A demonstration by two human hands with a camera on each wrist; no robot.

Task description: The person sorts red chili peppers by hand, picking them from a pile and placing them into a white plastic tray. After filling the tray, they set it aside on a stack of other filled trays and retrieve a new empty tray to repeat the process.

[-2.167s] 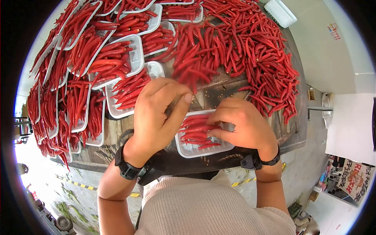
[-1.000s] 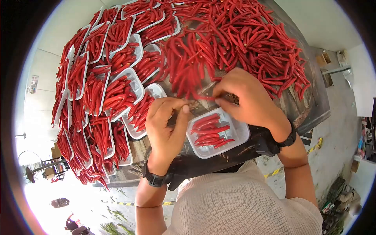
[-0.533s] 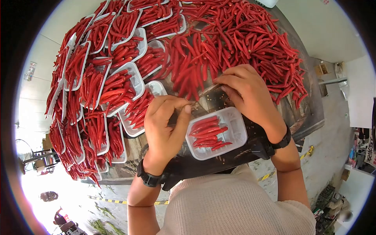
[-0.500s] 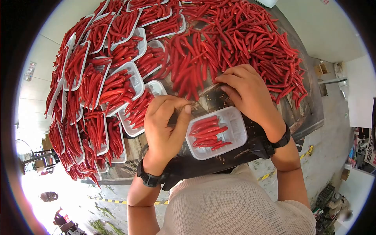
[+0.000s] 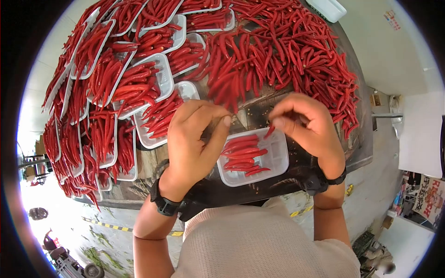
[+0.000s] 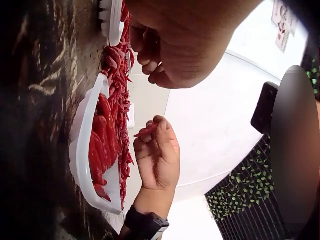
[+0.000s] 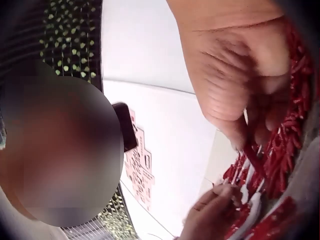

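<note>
In the head view a white plastic tray [image 5: 277, 155] lies at the table's near edge, with several red chili peppers [image 5: 243, 153] side by side in its left part. My right hand [image 5: 308, 123] is above the tray's far right corner and pinches one red chili pepper [image 5: 269, 131] between thumb and fingers, its tip pointing down. The same pepper [image 7: 256, 162] hangs below the fingertips in the right wrist view. Left of the tray, my left hand [image 5: 197, 134] hovers with loosely curled fingers, thumb near the index finger. No thing shows between them.
A large heap of loose chili peppers [image 5: 296, 51] covers the far right of the wooden table [image 5: 150, 162]. Filled white trays [image 5: 164, 74] overlap in rows on the left. An upturned white container [image 5: 328, 9] sits at the far right edge.
My right hand reached to the loose peppers, then came back toward the tray's right side with one chili pepper in its fingers. The left hand stays beside the tray.
</note>
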